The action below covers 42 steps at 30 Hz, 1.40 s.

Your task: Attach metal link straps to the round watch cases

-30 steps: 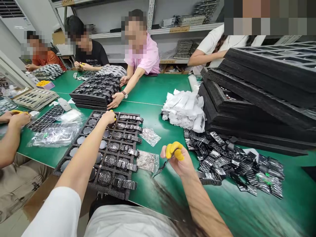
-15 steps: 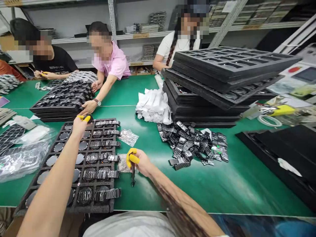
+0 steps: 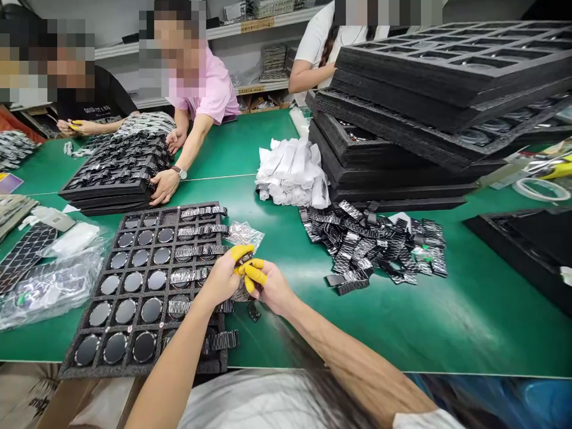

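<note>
My left hand (image 3: 226, 277), with yellow finger covers, pinches a dark round watch case (image 3: 243, 258) near the right edge of the foam tray (image 3: 158, 286). Close against it, my right hand (image 3: 270, 286), also in yellow covers, holds a black link strap (image 3: 254, 310) that hangs below the fingers. Fingertips of both hands meet around the case. Round watch faces fill the tray's left compartments, and watches with black straps lie along its right side. Small bags of metal pins (image 3: 245, 234) lie beside the tray, one partly behind my hands.
Black straps (image 3: 357, 244) lie heaped to the right, with white wrapped pieces (image 3: 292, 173) behind them. Foam trays (image 3: 402, 89) are stacked at the back right. A person's hands touch another tray stack (image 3: 111, 185) at the back left. Plastic bags (image 3: 53, 292) lie left.
My left hand has moved from the tray's far edge toward me and to the right, bringing the watch case to my right hand. One compartment in the tray's back row now shows no watch.
</note>
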Each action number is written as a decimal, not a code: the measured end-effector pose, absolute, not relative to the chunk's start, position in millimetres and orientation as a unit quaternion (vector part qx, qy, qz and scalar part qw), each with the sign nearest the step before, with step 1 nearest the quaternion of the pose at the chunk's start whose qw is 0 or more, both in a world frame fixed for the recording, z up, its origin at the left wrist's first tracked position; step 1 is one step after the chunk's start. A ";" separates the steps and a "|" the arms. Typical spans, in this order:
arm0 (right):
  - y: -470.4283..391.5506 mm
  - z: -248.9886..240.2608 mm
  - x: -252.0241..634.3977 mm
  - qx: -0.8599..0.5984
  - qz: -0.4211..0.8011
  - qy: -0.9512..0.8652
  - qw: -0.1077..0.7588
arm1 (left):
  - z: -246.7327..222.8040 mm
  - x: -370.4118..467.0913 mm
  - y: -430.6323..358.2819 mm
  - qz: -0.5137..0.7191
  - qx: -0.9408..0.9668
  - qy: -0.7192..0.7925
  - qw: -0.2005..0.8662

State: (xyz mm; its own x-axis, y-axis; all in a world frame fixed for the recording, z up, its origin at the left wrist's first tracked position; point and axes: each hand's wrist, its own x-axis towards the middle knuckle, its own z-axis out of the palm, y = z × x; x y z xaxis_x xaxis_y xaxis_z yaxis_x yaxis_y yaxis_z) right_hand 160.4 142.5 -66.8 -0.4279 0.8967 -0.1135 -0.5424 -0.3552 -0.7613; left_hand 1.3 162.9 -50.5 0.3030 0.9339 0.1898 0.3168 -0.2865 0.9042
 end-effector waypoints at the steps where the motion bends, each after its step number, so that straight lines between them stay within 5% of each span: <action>1: 142.7 -65.9 160.4 -0.276 0.776 -0.330 0.460 | -51.1 -1.2 163.1 0.379 0.726 0.431 0.378; 6: 144.1 -61.3 162.2 -0.303 0.762 -0.355 0.449 | -52.1 -9.7 162.7 0.329 0.802 0.404 0.291; 18: 143.7 -61.8 163.5 -0.320 0.779 -0.323 0.432 | -46.4 -10.6 159.4 0.313 0.803 0.411 0.296; 42: 145.2 -58.7 168.6 -0.288 0.789 -0.307 0.448 | -34.8 -8.0 160.1 0.453 0.739 0.399 0.300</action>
